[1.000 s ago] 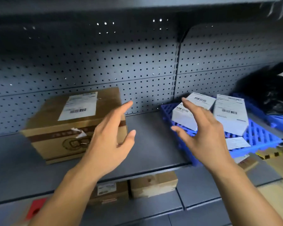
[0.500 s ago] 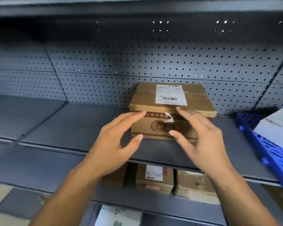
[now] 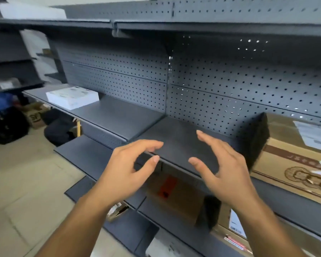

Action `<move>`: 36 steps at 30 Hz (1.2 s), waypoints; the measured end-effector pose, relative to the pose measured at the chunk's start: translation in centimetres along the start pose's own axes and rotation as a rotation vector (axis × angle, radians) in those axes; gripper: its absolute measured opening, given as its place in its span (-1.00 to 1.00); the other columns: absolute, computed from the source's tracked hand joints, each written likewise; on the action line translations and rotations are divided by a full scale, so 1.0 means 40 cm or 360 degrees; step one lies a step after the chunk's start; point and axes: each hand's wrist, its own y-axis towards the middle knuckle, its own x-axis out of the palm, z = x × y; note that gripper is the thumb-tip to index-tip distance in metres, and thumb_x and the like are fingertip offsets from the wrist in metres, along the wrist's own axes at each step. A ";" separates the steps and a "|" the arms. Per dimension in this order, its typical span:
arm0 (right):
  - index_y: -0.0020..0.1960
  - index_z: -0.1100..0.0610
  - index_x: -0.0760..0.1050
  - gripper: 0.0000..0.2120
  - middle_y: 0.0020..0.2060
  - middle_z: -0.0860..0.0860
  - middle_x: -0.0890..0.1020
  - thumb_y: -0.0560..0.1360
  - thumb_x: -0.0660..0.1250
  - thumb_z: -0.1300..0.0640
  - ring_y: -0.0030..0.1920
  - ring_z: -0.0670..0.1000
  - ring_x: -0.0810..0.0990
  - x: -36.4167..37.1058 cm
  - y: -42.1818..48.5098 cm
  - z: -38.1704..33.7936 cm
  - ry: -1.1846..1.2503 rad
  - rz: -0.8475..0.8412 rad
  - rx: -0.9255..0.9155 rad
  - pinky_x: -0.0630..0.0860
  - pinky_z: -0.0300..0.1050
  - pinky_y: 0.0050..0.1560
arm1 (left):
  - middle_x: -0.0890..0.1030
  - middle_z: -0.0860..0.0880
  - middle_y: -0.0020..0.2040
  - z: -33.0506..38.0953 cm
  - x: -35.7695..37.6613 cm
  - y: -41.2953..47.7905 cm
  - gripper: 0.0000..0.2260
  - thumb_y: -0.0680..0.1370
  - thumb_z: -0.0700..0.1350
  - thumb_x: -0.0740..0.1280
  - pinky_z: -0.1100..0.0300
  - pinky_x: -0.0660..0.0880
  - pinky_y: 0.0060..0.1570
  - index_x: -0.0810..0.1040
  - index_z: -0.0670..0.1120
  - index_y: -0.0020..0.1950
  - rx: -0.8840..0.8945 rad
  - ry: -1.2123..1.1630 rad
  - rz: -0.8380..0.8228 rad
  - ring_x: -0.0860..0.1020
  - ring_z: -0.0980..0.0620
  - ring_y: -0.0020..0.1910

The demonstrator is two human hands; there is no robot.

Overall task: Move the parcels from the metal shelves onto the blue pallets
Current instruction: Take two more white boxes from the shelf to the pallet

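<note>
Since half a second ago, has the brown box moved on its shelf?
No. The brown box still sits on the shelf against the back panel; only the camera swung left.

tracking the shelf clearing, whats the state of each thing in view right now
left hand, open, fingers loosely curved, holding nothing
right hand, open, holding nothing, apart from the brown box
brown cardboard box, closed, label on top, on the metal shelf, untouched
white flat box, closed, lying flat on the shelf section to the left, untouched
parcel with red label, one level below, partly hidden by the hands
</note>
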 end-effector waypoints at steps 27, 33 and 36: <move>0.46 -0.07 0.47 -0.50 0.27 -0.31 0.52 0.54 0.35 -0.15 0.24 -0.38 0.43 0.722 0.381 -0.514 0.0696 -0.0445 -0.0614 0.31 -0.50 0.28 | 0.63 0.26 0.20 -0.436 -0.592 -0.255 -0.75 0.58 -0.06 0.33 0.03 0.53 0.26 0.61 0.08 0.24 -0.0640 0.0522 0.0739 0.56 0.21 0.27; 0.47 -0.11 0.45 -0.49 0.29 -0.33 0.52 0.56 0.31 -0.22 0.28 -0.43 0.42 0.874 0.505 -0.543 0.0765 -0.0504 -0.0538 0.31 -0.48 0.31 | 0.62 0.28 0.21 -0.592 -0.698 -0.150 -0.74 0.57 -0.03 0.32 0.06 0.51 0.27 0.60 0.09 0.25 -0.0656 0.0541 0.0698 0.55 0.21 0.28; 0.46 -0.09 0.46 -0.50 0.30 -0.26 0.56 0.57 0.32 -0.20 0.31 -0.29 0.48 0.919 0.580 -0.538 0.0722 -0.0486 -0.0485 0.32 -0.45 0.32 | 0.63 0.26 0.20 -0.667 -0.723 -0.079 -0.75 0.57 -0.02 0.31 0.08 0.51 0.26 0.60 0.07 0.24 -0.0641 0.0552 0.0665 0.55 0.21 0.28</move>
